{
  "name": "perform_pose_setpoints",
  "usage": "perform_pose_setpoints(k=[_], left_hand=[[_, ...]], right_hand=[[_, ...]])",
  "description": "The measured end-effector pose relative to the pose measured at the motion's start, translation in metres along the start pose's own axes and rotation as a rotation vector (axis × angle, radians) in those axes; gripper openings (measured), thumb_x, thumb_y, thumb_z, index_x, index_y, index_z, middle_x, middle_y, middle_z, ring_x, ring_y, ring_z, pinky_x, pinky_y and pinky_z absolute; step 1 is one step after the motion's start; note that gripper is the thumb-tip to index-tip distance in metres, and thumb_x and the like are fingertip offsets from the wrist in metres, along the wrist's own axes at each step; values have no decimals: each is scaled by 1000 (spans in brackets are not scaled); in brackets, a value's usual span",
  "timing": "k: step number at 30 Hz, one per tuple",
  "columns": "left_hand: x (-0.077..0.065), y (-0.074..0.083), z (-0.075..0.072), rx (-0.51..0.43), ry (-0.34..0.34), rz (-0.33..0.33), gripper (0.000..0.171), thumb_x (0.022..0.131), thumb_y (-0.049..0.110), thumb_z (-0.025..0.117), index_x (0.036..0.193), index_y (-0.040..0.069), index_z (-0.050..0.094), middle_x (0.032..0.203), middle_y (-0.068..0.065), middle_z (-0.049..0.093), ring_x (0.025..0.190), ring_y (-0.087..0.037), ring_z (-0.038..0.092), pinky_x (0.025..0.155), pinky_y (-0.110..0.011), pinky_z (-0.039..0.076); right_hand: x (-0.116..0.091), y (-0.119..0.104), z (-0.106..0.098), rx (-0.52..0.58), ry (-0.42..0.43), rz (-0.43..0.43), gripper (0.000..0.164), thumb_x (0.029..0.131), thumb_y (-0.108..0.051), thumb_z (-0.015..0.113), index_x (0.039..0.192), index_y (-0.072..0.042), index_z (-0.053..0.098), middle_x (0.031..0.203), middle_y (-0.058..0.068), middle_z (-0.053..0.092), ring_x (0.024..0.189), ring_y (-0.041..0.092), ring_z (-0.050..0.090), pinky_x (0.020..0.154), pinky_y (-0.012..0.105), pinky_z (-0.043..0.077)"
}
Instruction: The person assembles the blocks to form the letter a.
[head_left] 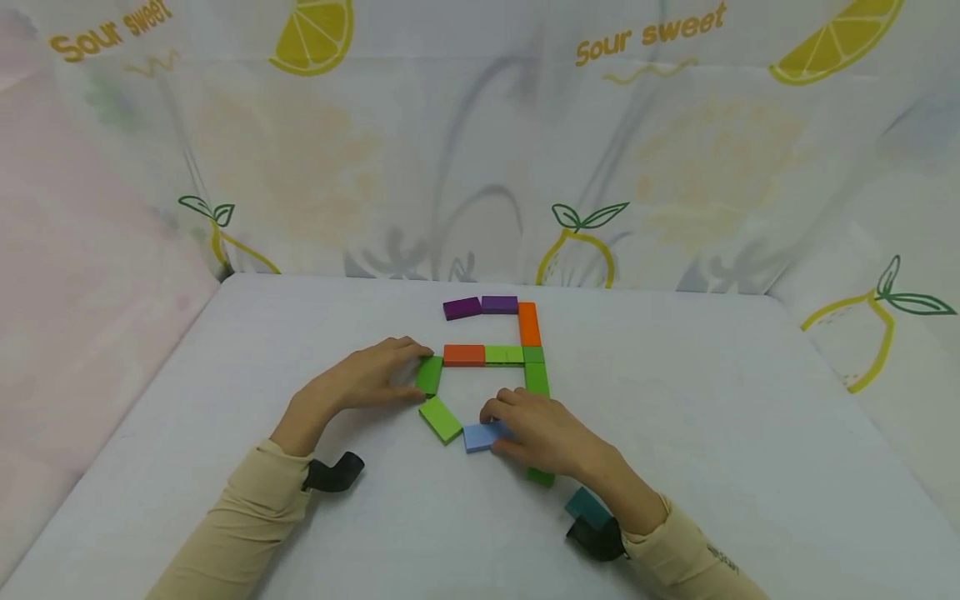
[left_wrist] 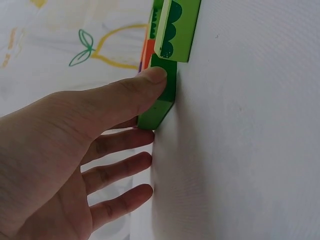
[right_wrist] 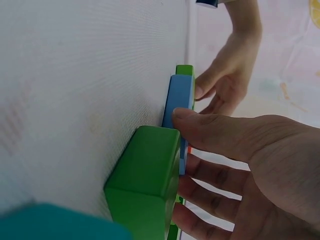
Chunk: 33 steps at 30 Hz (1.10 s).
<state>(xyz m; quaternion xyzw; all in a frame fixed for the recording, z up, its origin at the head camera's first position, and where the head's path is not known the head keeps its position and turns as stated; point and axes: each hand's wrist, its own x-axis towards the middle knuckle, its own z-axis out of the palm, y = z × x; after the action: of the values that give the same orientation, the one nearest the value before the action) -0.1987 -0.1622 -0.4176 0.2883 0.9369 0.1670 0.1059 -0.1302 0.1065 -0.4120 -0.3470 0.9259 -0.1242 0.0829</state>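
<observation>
My left hand [head_left: 367, 379] pinches a green block [head_left: 429, 377] between thumb and forefinger, at the left end of a row; the other fingers stay spread in the left wrist view. My right hand [head_left: 546, 429] holds a blue block [head_left: 480, 437] by its long sides, thumb on the near side. Between these two lies a slanted lime block [head_left: 440, 419], its lower corner by the blue one. A green block [right_wrist: 145, 175] stands beside my right thumb in the right wrist view. My right hand hides part of the green column [head_left: 537, 379].
A red-orange block [head_left: 463, 356] and a lime block [head_left: 504, 356] form the middle row. Beyond them are an orange block [head_left: 529, 324] and two purple blocks [head_left: 499, 305] [head_left: 462, 308]. A teal block [head_left: 587, 507] lies beside my right wrist. Patterned cloth [head_left: 465, 150] rises behind the white table [head_left: 712, 400].
</observation>
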Motion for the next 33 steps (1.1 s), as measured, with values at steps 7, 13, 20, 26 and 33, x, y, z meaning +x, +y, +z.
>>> perform_pose_setpoints(k=[7,13,20,26,33], left_hand=[[0,-2,3,-10,-8,25,60,82,34,72,134,13,51,130,-6,54,120,-24,51,100,-46,44],[0,-3,2,-13,-7,40,59,82,34,72,134,13,51,130,-6,55,120,-24,50,100,-46,44],[0,-3,1,-23,-17,46,59,82,33,72,133,12,51,130,-6,55,120,-24,51,100,-46,44],[-2,-1,-4,-66,-19,59,71,85,34,70,144,11,38,135,-10,51,124,-27,49,103,-47,41],[-5,14,-13,-139,14,199,48,85,31,70,129,16,56,124,-2,56,95,-16,56,81,-30,49]], right_hand=[[-1,-1,1,5,-5,2,27,86,-27,70,110,-18,63,100,-5,60,88,9,51,77,23,49],[-1,0,1,9,-9,7,28,86,-27,69,111,-18,62,100,-4,60,88,9,51,76,23,49],[-1,0,0,17,-20,6,29,86,-27,69,113,-18,62,102,-4,60,91,9,52,78,24,49],[-2,0,-2,18,-30,4,30,86,-27,69,114,-19,61,104,-5,60,92,9,51,77,23,49],[-2,1,-4,23,-30,1,30,87,-27,69,114,-19,61,103,-5,59,92,9,51,74,23,49]])
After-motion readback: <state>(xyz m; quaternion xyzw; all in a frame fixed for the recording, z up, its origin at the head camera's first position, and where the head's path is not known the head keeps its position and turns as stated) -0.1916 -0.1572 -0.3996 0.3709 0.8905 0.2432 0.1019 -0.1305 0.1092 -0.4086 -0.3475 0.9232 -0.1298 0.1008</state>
